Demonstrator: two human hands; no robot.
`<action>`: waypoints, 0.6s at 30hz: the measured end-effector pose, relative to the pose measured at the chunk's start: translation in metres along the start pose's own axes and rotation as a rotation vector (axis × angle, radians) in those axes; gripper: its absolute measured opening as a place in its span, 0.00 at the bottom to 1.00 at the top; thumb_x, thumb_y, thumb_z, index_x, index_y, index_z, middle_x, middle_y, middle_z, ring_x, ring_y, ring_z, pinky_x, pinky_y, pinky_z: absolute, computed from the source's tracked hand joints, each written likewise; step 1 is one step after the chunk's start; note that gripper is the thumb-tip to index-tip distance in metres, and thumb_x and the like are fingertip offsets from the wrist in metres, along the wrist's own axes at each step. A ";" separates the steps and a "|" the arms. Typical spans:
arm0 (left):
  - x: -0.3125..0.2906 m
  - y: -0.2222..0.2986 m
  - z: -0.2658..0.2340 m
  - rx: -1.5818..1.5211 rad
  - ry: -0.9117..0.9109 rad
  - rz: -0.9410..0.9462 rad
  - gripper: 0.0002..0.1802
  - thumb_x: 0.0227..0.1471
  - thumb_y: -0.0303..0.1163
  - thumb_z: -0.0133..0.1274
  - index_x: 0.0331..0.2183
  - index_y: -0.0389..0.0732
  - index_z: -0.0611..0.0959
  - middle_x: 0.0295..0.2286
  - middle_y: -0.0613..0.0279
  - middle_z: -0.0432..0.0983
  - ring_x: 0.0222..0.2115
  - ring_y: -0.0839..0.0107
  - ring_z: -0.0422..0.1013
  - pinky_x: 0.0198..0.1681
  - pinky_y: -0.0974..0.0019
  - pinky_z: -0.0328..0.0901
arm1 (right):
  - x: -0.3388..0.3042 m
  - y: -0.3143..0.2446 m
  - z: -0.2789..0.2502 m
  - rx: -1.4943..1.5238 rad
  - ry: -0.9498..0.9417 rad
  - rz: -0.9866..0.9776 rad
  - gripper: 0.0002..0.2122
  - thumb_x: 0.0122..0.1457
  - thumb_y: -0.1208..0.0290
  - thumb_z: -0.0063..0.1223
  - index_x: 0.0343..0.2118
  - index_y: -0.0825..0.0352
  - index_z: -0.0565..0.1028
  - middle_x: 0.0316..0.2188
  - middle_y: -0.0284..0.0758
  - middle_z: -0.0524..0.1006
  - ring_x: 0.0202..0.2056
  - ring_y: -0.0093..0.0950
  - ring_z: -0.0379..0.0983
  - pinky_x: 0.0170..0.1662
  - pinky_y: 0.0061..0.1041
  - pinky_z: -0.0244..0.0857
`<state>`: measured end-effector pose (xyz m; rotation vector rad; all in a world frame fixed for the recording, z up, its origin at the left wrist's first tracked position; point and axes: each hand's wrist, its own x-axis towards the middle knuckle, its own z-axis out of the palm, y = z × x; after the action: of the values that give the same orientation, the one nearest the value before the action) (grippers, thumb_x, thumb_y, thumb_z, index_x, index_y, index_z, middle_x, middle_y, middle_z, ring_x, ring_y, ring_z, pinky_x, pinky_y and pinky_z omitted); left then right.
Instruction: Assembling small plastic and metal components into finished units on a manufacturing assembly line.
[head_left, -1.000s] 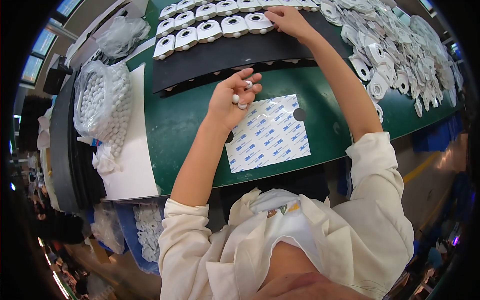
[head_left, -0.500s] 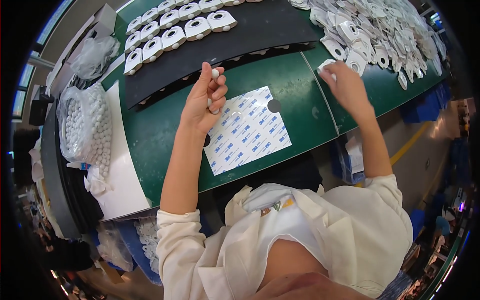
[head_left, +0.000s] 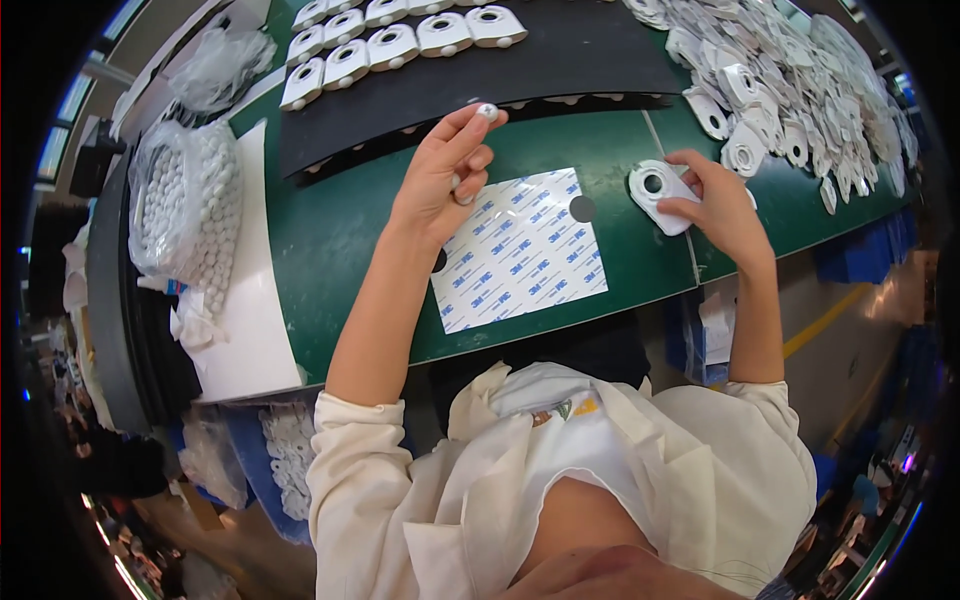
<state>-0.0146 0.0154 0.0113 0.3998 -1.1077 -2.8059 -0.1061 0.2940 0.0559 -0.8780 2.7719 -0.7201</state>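
Between the thumb and forefinger of my left hand [head_left: 445, 170] is a small white round knob [head_left: 487, 112], held up near the front edge of a black board. Another white knob [head_left: 456, 182] shows among its curled fingers. My right hand [head_left: 722, 205] grips a flat white plastic plate [head_left: 658, 197] with a round dark-rimmed hole, just above the green table [head_left: 340, 240]. Between the two hands lies a white sheet [head_left: 525, 255] with blue print and dark round spots at its edges.
The black board [head_left: 590, 60] carries rows of white housings [head_left: 392, 45]. A heap of white plates [head_left: 745, 90] covers the far right. At left, a clear bag of white knobs [head_left: 190, 200] rests on a white sheet [head_left: 250, 300]. A blue bin [head_left: 270, 470] stands below the table.
My right hand has drawn back from the heap's edge and now holds a white plate toward me. My left hand has moved right, turning the knob in its fingertips.
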 end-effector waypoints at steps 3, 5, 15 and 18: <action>0.000 0.002 -0.001 0.009 -0.007 -0.002 0.13 0.50 0.32 0.52 0.38 0.37 0.73 0.34 0.59 0.72 0.18 0.85 0.59 0.10 0.85 0.49 | 0.007 -0.015 -0.009 -0.031 -0.137 -0.037 0.16 0.44 0.76 0.58 0.38 0.68 0.71 0.23 0.36 0.72 0.25 0.25 0.66 0.31 0.22 0.61; -0.001 0.001 -0.002 0.006 0.016 0.006 0.13 0.50 0.32 0.53 0.37 0.37 0.74 0.34 0.59 0.72 0.19 0.85 0.60 0.10 0.84 0.49 | 0.009 -0.022 -0.005 -0.028 -0.215 -0.052 0.15 0.45 0.76 0.56 0.38 0.69 0.71 0.23 0.36 0.72 0.25 0.26 0.66 0.31 0.22 0.61; 0.003 0.000 -0.007 0.006 -0.022 0.015 0.16 0.49 0.33 0.54 0.40 0.37 0.74 0.35 0.61 0.71 0.19 0.85 0.57 0.11 0.83 0.48 | 0.007 -0.067 0.100 0.926 -0.193 -0.171 0.06 0.56 0.79 0.45 0.37 0.71 0.68 0.30 0.30 0.72 0.32 0.16 0.67 0.37 0.15 0.62; 0.003 0.000 -0.008 0.002 -0.024 0.026 0.15 0.49 0.33 0.54 0.39 0.37 0.74 0.35 0.61 0.72 0.19 0.85 0.57 0.11 0.83 0.48 | 0.006 -0.068 0.106 0.900 -0.159 -0.150 0.07 0.56 0.78 0.45 0.37 0.70 0.68 0.30 0.30 0.72 0.32 0.16 0.67 0.37 0.15 0.62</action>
<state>-0.0152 0.0097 0.0046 0.3507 -1.1123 -2.7947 -0.0473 0.1999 -0.0039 -0.8594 1.8961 -1.6316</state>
